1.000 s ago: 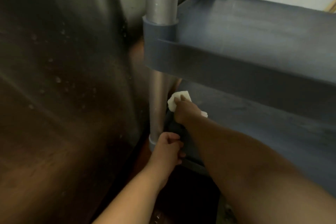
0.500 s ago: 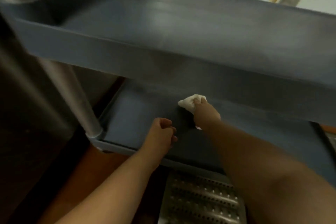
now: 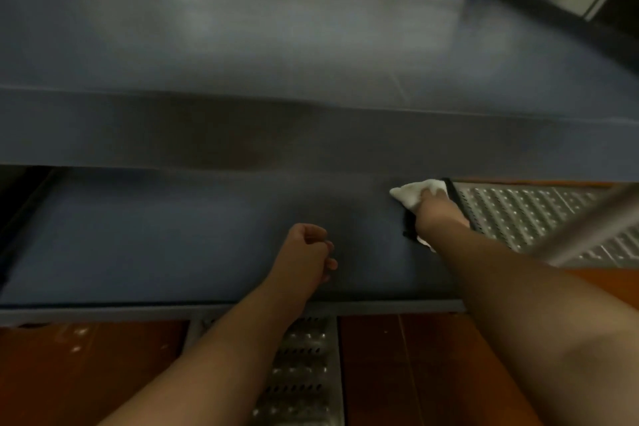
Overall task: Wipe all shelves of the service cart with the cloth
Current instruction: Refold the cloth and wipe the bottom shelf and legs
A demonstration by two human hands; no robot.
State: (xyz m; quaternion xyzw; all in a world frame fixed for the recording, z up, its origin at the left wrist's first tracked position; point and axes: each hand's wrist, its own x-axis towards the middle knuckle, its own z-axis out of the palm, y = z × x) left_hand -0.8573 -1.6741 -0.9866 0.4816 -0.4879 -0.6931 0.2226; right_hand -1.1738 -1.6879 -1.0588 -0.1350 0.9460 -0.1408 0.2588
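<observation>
Right hand [image 3: 436, 214]: grasps white cloth [image 3: 413, 193] at lower shelf's [image 3: 155, 242] right edge.
Left hand [image 3: 306, 254]: clenched, empty, above the shelf.

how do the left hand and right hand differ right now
The right hand presses a white cloth onto the lower blue-grey plastic cart shelf; the left hand holds nothing, its fingers curled.
The right hand reaches to the shelf's far right end, partly under the upper blue-grey shelf; the left hand sits nearer the front edge, around the middle.
Both are bare and over the same lower shelf.
</observation>
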